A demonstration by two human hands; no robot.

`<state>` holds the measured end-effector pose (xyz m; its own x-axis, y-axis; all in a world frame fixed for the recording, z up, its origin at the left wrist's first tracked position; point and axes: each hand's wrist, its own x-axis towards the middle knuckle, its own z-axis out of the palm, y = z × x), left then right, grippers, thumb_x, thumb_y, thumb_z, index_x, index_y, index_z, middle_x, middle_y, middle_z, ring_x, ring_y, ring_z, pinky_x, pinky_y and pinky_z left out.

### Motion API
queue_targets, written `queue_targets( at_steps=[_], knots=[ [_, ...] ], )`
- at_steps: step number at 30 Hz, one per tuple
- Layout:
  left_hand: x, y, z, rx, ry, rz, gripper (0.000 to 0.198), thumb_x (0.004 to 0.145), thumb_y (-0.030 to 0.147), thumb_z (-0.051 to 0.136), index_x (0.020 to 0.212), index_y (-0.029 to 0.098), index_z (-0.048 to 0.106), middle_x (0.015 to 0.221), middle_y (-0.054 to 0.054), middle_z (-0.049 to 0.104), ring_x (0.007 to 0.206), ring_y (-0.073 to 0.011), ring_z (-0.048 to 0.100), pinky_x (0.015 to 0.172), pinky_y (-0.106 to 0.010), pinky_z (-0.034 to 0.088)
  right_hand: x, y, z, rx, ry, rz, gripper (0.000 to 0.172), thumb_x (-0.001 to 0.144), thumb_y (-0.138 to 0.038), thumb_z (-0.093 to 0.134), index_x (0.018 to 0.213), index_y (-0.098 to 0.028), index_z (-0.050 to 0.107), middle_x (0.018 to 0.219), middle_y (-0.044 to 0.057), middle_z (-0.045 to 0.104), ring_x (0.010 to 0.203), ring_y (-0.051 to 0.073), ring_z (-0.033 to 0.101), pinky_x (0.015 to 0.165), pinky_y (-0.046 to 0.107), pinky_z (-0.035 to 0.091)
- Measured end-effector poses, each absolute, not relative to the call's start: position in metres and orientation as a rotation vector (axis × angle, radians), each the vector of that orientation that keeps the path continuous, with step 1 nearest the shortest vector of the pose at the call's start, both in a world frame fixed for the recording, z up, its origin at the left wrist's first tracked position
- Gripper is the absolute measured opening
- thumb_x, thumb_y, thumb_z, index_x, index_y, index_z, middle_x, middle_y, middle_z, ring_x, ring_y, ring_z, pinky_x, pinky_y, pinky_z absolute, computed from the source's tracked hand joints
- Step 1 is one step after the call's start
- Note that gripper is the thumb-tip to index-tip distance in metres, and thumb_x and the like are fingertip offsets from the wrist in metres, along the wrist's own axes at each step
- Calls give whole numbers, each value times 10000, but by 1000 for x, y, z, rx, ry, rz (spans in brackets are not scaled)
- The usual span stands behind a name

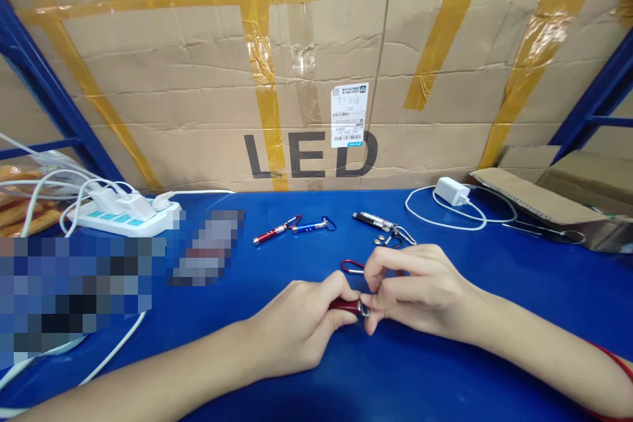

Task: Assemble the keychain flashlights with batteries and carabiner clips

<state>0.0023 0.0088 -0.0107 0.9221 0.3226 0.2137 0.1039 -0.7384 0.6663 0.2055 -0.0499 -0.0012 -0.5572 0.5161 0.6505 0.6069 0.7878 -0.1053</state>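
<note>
In my left hand (316, 320) I grip a dark red keychain penlight (345, 305) between thumb and fingers, its silver end (364, 308) pointing right. The thumb and fingertips of my right hand (410, 293) are pinched at that silver end; any small part between them is hidden. A red carabiner clip (352, 268) shows just behind my right fingers. Beyond my hands lie a red penlight (271, 233) and a blue penlight (310, 227), each with a clip. A black and silver penlight (374, 219) lies farther right, beside several small button cells (380, 239).
A white power strip (123, 217) with plugs and cables stands at the left, near a blurred flat object (206, 248). At the back right are a white charger (452, 191) with its cable and an open cardboard box (539, 198). A large taped carton (198, 92) walls the back of the blue table (420, 376).
</note>
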Motion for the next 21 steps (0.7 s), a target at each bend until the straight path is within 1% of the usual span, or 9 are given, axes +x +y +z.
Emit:
queue_targets(
  at_steps=[2, 5, 7, 11, 16, 18, 19, 20, 21],
  knots=[
    [2, 9, -12, 2398, 298, 445, 107, 895, 128, 395, 838, 218, 405, 880, -9, 661, 770, -150, 636, 661, -212, 437, 203, -50, -3, -839, -2243, -83, 222, 812, -212, 629, 596, -170, 597, 714, -19, 551, 483, 26, 437, 453, 177, 318],
    [3, 9, -14, 2400, 303, 523, 116, 884, 115, 395, 832, 218, 407, 834, -5, 646, 700, -140, 615, 616, -205, 422, 195, -51, -3, -914, -2110, 150, 212, 809, -239, 632, 609, -170, 639, 720, 1, 548, 537, 46, 505, 477, 167, 372],
    [3, 9, -16, 2404, 327, 600, 131, 877, 100, 392, 824, 218, 411, 794, 2, 632, 647, -130, 591, 585, -200, 408, 190, -51, -2, -1044, -1960, 317, 254, 768, -289, 673, 558, -155, 624, 710, 10, 536, 568, 67, 527, 484, 172, 398],
    [5, 9, -20, 2419, 385, 756, 150, 880, 109, 406, 774, 214, 416, 750, 8, 617, 608, -120, 572, 587, -198, 417, 182, -49, -3, -1239, -1710, 629, 346, 668, -380, 743, 494, -140, 564, 696, 3, 519, 575, 78, 506, 493, 186, 413],
    [6, 9, -23, 2529, 444, 823, 149, 887, 135, 424, 762, 202, 469, 722, -7, 632, 621, -140, 605, 604, -219, 450, 181, -46, -8, -1310, -1512, 886, 357, 614, -411, 762, 511, -135, 561, 704, -5, 511, 511, 56, 439, 451, 200, 369],
    [5, 9, -23, 2531, 476, 830, 118, 890, 149, 434, 810, 197, 506, 760, -14, 661, 650, -145, 633, 610, -218, 465, 181, -45, -9, -1324, -1462, 942, 347, 592, -407, 773, 519, -133, 572, 715, -11, 510, 471, 37, 411, 417, 196, 351],
    [5, 9, -22, 2507, 494, 827, 96, 891, 152, 444, 865, 198, 525, 809, -17, 680, 685, -144, 650, 628, -214, 476, 182, -44, -8, -1334, -1442, 972, 337, 582, -401, 778, 528, -132, 582, 720, -15, 511, 451, 28, 399, 400, 193, 343],
    [5, 9, -22, 2477, 506, 821, 108, 890, 151, 454, 938, 201, 536, 877, -18, 694, 739, -142, 664, 659, -207, 486, 182, -44, -8, -1346, -1428, 996, 325, 575, -392, 783, 539, -132, 592, 723, -18, 513, 435, 21, 392, 386, 189, 336],
    [5, 9, -21, 2448, 511, 816, 164, 888, 148, 462, 1023, 208, 534, 958, -19, 697, 809, -139, 670, 704, -201, 493, 183, -43, -7, -1357, -1417, 1014, 312, 570, -382, 788, 553, -132, 602, 722, -21, 517, 428, 18, 394, 380, 185, 333]
  ],
)
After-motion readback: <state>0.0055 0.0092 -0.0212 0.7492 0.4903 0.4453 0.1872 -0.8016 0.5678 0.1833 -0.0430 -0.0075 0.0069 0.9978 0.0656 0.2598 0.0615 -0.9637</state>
